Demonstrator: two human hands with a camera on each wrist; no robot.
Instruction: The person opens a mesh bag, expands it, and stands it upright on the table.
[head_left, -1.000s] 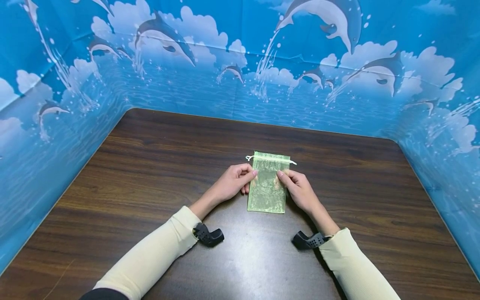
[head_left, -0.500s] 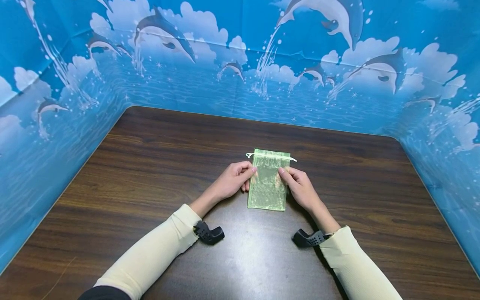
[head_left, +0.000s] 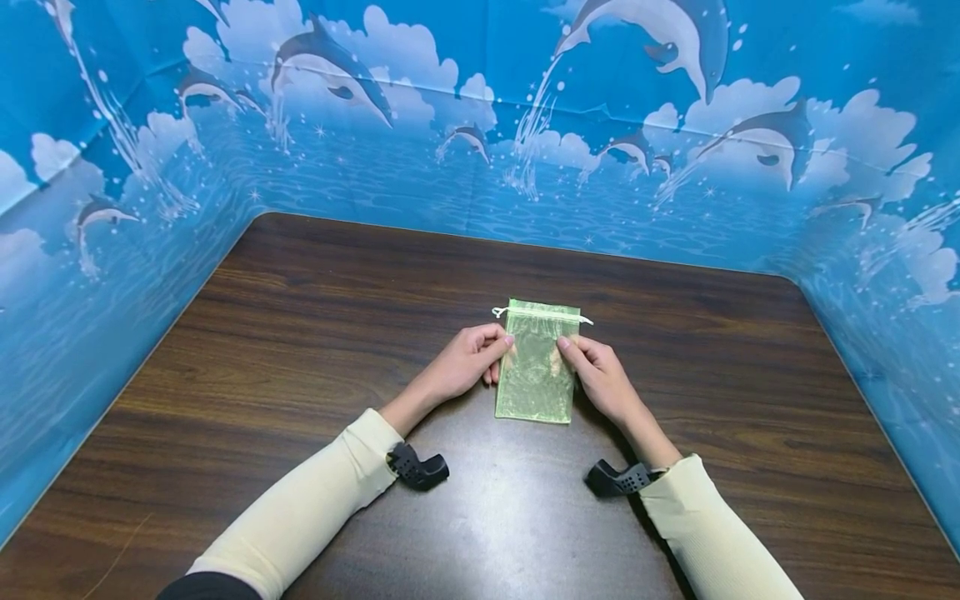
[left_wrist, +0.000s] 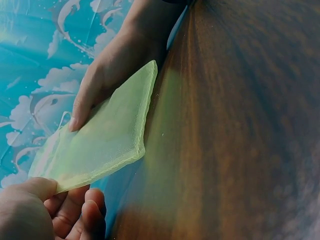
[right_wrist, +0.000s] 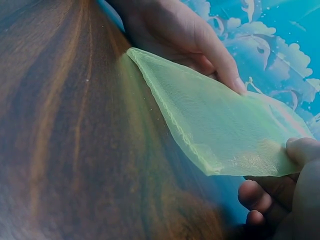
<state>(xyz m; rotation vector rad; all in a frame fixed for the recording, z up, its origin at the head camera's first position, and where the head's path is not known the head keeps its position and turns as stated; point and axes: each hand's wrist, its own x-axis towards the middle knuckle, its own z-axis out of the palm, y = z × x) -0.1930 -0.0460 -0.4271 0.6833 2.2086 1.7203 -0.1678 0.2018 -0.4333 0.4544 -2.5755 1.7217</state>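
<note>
A sheer light-green drawstring pouch (head_left: 534, 379) is held flat between my two hands, its white drawstring (head_left: 543, 314) running across the far end. My left hand (head_left: 471, 360) pinches the left edge, thumb on top and fingers behind. On the opposite edge my right hand (head_left: 600, 379) pinches in the same way. Both wrist views show the pouch (left_wrist: 102, 142) raised off the table, with its seamed bottom edge towards the person. Fingertips behind it show faintly through the fabric.
The dark wood-grain table (head_left: 300, 333) spreads all round the hands. A blue curtain (head_left: 420, 183) printed with dolphins rises along its back and sides. Black wrist cameras (head_left: 417, 468) sit at both cream sleeves (head_left: 300, 504).
Hardly anything differs. The view shifts very slightly, and both hands keep the same pinch on the drawstring pouch.
</note>
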